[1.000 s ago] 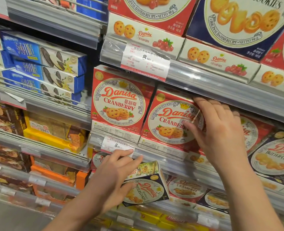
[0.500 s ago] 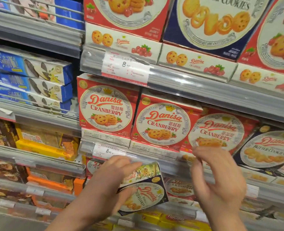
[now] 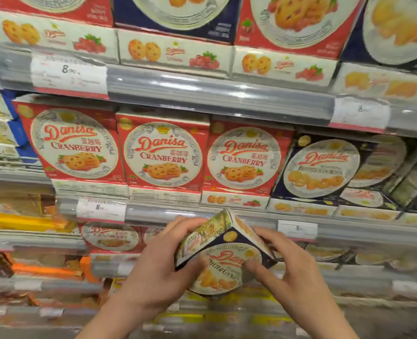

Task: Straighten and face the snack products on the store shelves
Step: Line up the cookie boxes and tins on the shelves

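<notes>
A dark blue Danisa butter cookie box (image 3: pixel 223 258) is held tilted in front of the shelves, one corner pointing up. My left hand (image 3: pixel 161 267) grips its left side and my right hand (image 3: pixel 290 270) grips its right side. On the shelf above stand three red Danisa cranberry boxes (image 3: pixel 162 155) side by side, facing forward. To their right a blue butter cookie box (image 3: pixel 321 167) leans, with more blue boxes behind it.
The grey shelf rail (image 3: pixel 202 214) with price tags (image 3: pixel 101 209) runs just above my hands. Red and blue cookie boxes (image 3: pixel 175 52) fill the top shelf. Blue and yellow biscuit packs (image 3: pixel 24 220) sit at the left. More cranberry boxes (image 3: pixel 110 237) stand on the lower shelf.
My right hand has dropped from the cranberry boxes on the shelf and taken the right side of the blue box. The view has shifted to the right.
</notes>
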{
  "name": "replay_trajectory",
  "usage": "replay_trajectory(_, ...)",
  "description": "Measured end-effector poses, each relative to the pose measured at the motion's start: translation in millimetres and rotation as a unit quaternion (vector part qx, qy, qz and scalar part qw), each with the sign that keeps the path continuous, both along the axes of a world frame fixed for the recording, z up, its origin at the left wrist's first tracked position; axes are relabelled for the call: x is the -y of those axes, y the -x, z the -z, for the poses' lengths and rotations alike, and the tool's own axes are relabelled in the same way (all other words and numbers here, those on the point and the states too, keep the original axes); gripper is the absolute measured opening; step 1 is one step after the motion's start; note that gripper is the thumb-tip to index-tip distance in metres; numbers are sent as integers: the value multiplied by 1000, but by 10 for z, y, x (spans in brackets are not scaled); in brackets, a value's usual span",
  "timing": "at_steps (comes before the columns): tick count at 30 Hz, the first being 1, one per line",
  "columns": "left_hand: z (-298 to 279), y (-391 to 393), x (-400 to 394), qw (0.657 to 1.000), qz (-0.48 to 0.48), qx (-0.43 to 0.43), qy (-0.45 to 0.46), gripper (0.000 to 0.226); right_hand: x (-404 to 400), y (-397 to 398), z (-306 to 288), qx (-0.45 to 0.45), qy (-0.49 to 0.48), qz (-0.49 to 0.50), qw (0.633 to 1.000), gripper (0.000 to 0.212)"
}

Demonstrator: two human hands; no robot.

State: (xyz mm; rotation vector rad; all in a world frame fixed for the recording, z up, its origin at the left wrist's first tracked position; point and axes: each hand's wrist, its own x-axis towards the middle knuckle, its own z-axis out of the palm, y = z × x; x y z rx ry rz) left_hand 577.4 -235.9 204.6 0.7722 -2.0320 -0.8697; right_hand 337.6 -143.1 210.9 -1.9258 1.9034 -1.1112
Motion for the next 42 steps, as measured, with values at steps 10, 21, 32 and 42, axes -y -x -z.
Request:
replay_trajectory(10, -201, 579, -248, 989, -25, 111, 91, 38, -344, 806, 5, -69, 38, 19, 997, 41)
replay_trajectory(21, -975, 1220, -5, 858, -248, 208, 398, 64, -603, 1461, 222, -103, 109, 20, 989, 57)
replay_trajectory(32, -1280, 1353, 264, 808, -300, 350, 366, 58, -794, 1602, 268, -102, 83, 40, 991, 49)
replay_trajectory(42, -1333, 1341, 303, 829, -294, 316, 355, 43, -786, 1587, 312, -105, 72, 47, 991, 52)
